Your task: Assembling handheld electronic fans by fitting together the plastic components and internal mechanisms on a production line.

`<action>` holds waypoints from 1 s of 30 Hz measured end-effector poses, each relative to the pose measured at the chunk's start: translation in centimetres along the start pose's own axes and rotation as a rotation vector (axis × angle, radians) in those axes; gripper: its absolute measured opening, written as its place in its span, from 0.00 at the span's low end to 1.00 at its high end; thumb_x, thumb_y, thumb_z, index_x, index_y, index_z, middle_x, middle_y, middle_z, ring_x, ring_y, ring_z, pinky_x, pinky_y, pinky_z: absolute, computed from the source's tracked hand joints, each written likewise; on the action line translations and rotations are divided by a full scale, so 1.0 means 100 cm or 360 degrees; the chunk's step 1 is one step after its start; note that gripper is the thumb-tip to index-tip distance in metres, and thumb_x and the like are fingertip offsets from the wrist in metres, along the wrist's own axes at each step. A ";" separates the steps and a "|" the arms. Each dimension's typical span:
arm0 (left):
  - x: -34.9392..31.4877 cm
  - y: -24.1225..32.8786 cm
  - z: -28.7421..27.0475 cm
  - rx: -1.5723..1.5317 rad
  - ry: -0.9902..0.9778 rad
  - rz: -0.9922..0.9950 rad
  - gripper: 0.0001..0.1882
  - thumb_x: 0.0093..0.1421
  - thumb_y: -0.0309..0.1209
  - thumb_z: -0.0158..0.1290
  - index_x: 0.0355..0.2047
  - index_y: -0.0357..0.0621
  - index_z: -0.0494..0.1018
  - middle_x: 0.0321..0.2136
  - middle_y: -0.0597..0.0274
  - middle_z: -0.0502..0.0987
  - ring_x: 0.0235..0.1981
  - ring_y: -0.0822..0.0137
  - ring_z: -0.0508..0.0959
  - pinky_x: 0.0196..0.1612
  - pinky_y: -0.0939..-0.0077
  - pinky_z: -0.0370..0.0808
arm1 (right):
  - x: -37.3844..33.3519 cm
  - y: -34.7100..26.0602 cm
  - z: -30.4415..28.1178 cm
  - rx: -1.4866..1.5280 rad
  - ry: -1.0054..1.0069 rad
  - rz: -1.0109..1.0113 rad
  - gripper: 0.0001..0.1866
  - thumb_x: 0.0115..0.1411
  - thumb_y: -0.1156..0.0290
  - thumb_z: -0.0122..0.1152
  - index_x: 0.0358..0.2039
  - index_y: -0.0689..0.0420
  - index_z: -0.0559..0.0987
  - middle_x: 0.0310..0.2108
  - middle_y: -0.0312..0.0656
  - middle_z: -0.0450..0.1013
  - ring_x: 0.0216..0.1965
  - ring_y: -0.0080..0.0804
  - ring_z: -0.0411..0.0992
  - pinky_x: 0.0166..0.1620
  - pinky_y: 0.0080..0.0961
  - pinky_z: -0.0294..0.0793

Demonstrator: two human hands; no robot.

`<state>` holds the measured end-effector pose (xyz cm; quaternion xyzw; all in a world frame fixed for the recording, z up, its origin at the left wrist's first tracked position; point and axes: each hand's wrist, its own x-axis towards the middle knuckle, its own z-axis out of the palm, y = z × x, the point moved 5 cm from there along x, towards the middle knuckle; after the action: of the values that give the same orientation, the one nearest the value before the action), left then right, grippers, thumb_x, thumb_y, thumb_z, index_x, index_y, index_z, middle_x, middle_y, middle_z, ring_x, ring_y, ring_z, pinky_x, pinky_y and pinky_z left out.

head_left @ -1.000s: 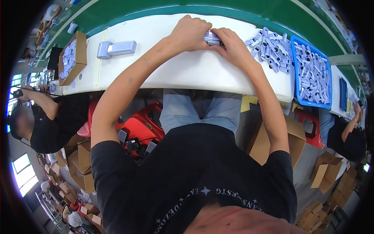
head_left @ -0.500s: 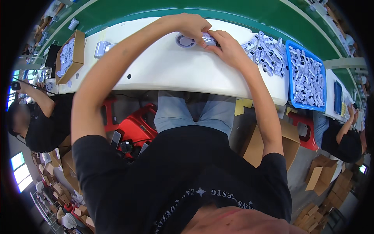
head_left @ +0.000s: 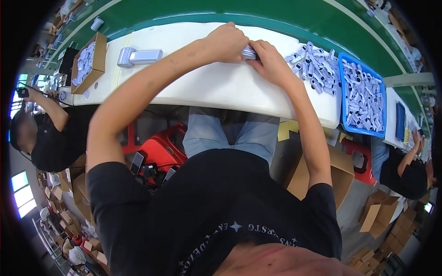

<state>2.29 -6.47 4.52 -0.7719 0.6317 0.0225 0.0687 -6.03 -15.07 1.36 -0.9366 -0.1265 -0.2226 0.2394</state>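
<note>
Both my hands meet over the far middle of the white table. Between them is a pale grey plastic handheld device (head_left: 249, 53), of which only a short piece shows. My left hand (head_left: 229, 43) is closed over its left end, with the fingertips turned away from view. Gripping the right end, my right hand (head_left: 270, 60) has its thumb on the near side and its fingers on the far side. To the left, a similar grey device (head_left: 146, 56) with a round head and a flat, straight handle lies on the table, touched by neither hand.
On the right is a loose pile of small grey plastic parts (head_left: 315, 69), beside a blue basket (head_left: 341, 92) full of them. A cardboard box (head_left: 97, 62) of grey parts stands at the left of the white table (head_left: 202, 92). People work at both sides.
My left hand has turned and now covers the device's round slotted head, which showed before. The right hand keeps its grip. More of the device on the left has come into sight.
</note>
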 end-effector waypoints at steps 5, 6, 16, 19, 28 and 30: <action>-0.038 -0.021 -0.016 -0.0332 0.1116 -0.0039 0.17 0.52 0.34 0.59 0.39 0.36 0.75 0.37 0.49 0.79 0.42 0.54 0.77 0.51 0.66 0.70 | 0.004 0.017 -0.001 0.0153 -0.0297 0.0201 0.26 0.55 0.67 0.63 0.52 0.64 0.70 0.45 0.53 0.71 0.46 0.48 0.69 0.51 0.34 0.68; -0.046 -0.025 -0.013 -0.0334 0.1129 -0.0037 0.17 0.52 0.34 0.59 0.39 0.36 0.75 0.37 0.49 0.79 0.42 0.54 0.77 0.51 0.66 0.70 | 0.005 0.020 -0.002 0.0175 -0.0304 0.0200 0.26 0.55 0.66 0.62 0.53 0.64 0.70 0.46 0.53 0.71 0.47 0.48 0.69 0.51 0.33 0.68; -0.214 -0.033 0.050 -0.1432 0.1428 -0.1100 0.11 0.61 0.29 0.52 0.42 0.36 0.73 0.39 0.59 0.78 0.44 0.67 0.76 0.51 0.75 0.68 | 0.031 -0.007 0.003 -0.0084 -0.0304 0.0197 0.26 0.58 0.60 0.59 0.53 0.63 0.71 0.47 0.52 0.72 0.49 0.46 0.70 0.52 0.30 0.68; -0.251 -0.048 0.075 -0.1438 0.1458 -0.1254 0.11 0.61 0.29 0.51 0.42 0.36 0.72 0.39 0.59 0.77 0.43 0.67 0.75 0.50 0.74 0.69 | 0.027 0.003 0.008 0.0129 -0.0409 0.0319 0.25 0.58 0.60 0.59 0.52 0.61 0.72 0.47 0.50 0.72 0.47 0.46 0.70 0.50 0.33 0.69; -0.297 -0.109 0.108 -0.0942 0.1213 -0.1962 0.25 0.58 0.50 0.54 0.36 0.35 0.76 0.36 0.48 0.79 0.41 0.51 0.77 0.46 0.63 0.71 | 0.088 0.045 0.023 -0.0632 0.0145 0.0123 0.18 0.61 0.63 0.55 0.47 0.60 0.72 0.42 0.50 0.72 0.43 0.49 0.70 0.44 0.40 0.70; -0.262 -0.122 0.087 -0.0916 0.0913 -0.2117 0.32 0.56 0.59 0.49 0.36 0.37 0.77 0.35 0.47 0.79 0.41 0.50 0.78 0.45 0.61 0.72 | 0.124 0.088 0.020 -0.0702 0.0229 0.0247 0.18 0.61 0.62 0.55 0.47 0.60 0.72 0.42 0.51 0.72 0.44 0.50 0.70 0.45 0.40 0.71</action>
<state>9.40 22.54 0.01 -0.9516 -0.0015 -0.0610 -0.3012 8.46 -19.96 2.30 -0.9548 0.0148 -0.2920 0.0540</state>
